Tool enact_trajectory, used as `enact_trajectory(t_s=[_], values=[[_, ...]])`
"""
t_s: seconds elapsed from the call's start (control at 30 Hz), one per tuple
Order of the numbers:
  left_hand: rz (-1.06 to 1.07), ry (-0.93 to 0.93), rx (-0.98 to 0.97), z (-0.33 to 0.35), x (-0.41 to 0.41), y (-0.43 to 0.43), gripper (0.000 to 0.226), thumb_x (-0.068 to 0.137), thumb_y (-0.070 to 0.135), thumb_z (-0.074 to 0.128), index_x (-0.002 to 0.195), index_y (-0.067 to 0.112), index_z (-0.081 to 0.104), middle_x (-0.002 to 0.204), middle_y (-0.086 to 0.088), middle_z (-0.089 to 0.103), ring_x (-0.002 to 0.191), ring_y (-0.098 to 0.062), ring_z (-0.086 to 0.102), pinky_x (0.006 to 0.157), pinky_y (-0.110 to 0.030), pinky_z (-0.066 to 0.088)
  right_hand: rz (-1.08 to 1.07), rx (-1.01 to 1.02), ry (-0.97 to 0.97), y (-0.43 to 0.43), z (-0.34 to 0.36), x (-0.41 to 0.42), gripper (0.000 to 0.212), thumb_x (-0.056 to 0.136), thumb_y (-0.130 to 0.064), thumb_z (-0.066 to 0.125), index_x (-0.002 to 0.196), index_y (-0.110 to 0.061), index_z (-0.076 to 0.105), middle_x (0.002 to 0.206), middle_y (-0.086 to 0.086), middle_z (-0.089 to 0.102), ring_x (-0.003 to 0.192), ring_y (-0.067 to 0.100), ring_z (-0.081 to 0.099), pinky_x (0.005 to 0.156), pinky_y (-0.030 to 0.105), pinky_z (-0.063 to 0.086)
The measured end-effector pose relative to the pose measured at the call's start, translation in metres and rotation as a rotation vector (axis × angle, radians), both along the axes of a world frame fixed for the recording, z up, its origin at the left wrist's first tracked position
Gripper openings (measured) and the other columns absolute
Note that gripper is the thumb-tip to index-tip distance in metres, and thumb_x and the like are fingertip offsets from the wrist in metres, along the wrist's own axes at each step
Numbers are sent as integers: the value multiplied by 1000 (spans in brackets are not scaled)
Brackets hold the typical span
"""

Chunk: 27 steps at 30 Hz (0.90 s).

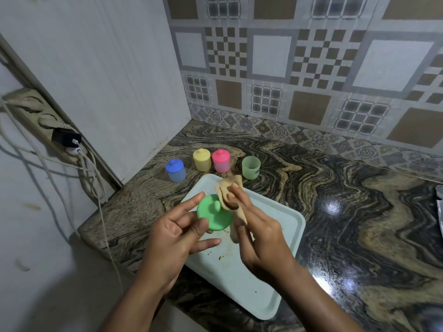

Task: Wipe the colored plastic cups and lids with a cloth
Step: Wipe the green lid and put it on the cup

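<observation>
Over a pale tray (pixel 271 279) that lies on the near part of a swirled stone counter (pixel 347 200), the left hand (pixel 177 233) holds a green lid (pixel 214 218) knob-up. Its fingers are spread: the thumb presses the lid's near edge, the forefinger reaches along the far left rim, and another finger sticks out below. Just to the right, the right hand (pixel 259 233) pinches a beige cloth (pixel 230 192) between thumb and fingertips, and the bunched cloth touches the lid beside its knob. The tray has a few brown specks near its middle. Farther back on the counter stand four cups in a loose row: a blue cup (pixel 176 171) at the left, then a yellow cup (pixel 202 160) and a pink cup (pixel 221 161) close together, all three lidded, and a green cup (pixel 251 167) at the right, open-topped. On the left wall hangs a power strip (pixel 36 113) with plugs and cables.
</observation>
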<state>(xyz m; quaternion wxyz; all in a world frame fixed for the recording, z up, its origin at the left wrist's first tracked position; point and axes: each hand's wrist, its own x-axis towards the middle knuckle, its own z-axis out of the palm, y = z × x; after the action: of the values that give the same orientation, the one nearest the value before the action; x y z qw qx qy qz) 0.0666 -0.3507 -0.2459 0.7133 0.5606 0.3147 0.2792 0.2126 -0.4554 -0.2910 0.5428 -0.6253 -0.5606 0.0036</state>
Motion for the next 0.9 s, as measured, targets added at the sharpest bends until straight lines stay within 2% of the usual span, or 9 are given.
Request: enact_trajectory(t_s=[0.13,0.2,0.27,0.4,0.57,0.7,0.77,0.83,0.9], values=[[52,-43,-29,2,1,0,73,59,39,94,124,19,66,99,-18,77,86,-24,76,62,-37,63,-100,-85,98,-2,5,11,38,105,-18,45,140,-14,59,142,-8,61,120,5,64,101,18,48],[99,-50,-27,3,2,1,87,38,51,99,114,20,72,95,-16,77,78,-21,75,61,-35,62,-81,-88,232,-9,8,6,21,105,-18,46,106,-16,67,92,-26,68,73,-5,58,71,13,45],[124,-58,-34,4,4,0,82,38,51,99,111,21,74,98,-12,78,79,-16,75,62,-33,62,-11,-119,372,-12,11,-3,37,107,-30,43,80,-7,52,61,-6,60,53,11,51,54,30,40],[88,-44,-20,2,6,-8,55,75,18,76,128,19,65,112,-7,77,101,-18,74,75,-42,63,38,-103,428,-13,12,-13,46,106,-36,39,76,-5,57,62,9,60,57,25,55,57,42,44],[89,-38,-21,1,7,-11,64,75,-6,69,133,19,58,110,-2,78,104,-18,73,70,-35,64,23,-83,461,-12,10,-11,45,105,-41,41,74,-9,49,55,3,47,50,27,44,51,50,37],[125,-44,-11,0,7,-7,64,73,-1,70,133,20,58,110,0,78,104,-17,73,69,-34,63,5,-53,433,-15,13,-8,46,105,-36,40,89,3,59,67,6,62,61,21,60,58,41,48],[114,-50,-22,1,8,-6,64,75,0,69,135,20,57,112,-1,77,103,-17,74,70,-35,63,23,-56,267,-15,17,-14,36,105,-22,44,117,1,68,106,8,73,99,12,71,84,31,55],[85,-46,-36,1,8,-6,60,81,-2,66,136,20,57,114,-2,77,105,-19,73,71,-33,63,68,-59,78,-11,10,-19,43,102,-12,47,142,0,55,151,15,53,143,22,49,115,31,42],[60,-32,-26,0,7,-5,56,87,-7,61,136,20,57,117,-2,76,109,-20,72,73,-33,62,96,-78,17,-6,2,-20,49,100,-9,48,148,-1,47,161,16,37,151,25,34,121,35,34]])
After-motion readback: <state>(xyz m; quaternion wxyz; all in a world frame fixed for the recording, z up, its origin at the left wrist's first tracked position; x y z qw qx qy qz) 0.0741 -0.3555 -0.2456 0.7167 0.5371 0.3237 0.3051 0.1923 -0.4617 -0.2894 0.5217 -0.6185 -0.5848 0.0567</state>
